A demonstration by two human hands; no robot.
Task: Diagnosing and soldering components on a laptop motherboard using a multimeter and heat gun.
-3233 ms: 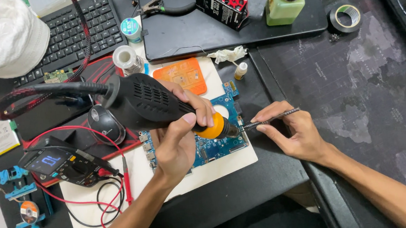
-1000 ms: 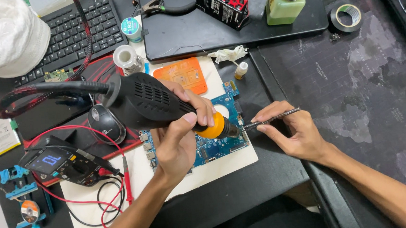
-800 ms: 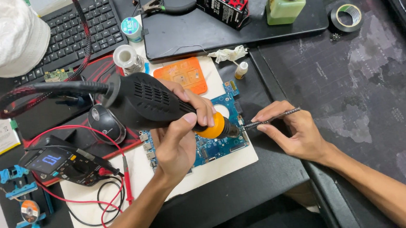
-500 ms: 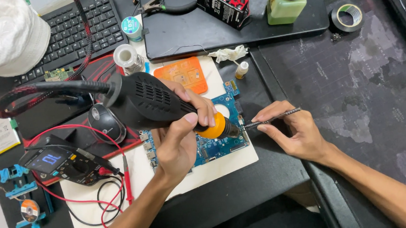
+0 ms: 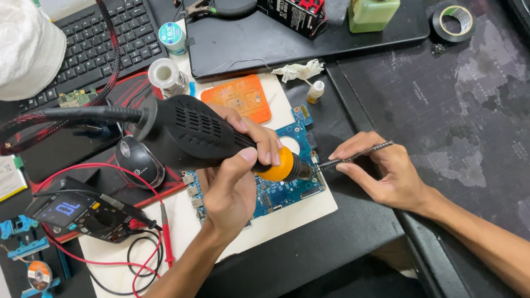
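1. The left hand (image 5: 233, 186) is bare: no glove, ring or band shows on it.
2. The left forearm below it is bare as well, with no sleeve reaching into view before the bottom edge of the picture.
3. The right hand (image 5: 388, 172) is likewise bare, without glove or ring.
4. Its wrist carries no watch or strap, and the right forearm runs uncovered to the lower right corner.
5. The fingernails that show on both hands are short and plain, with no polish visible.
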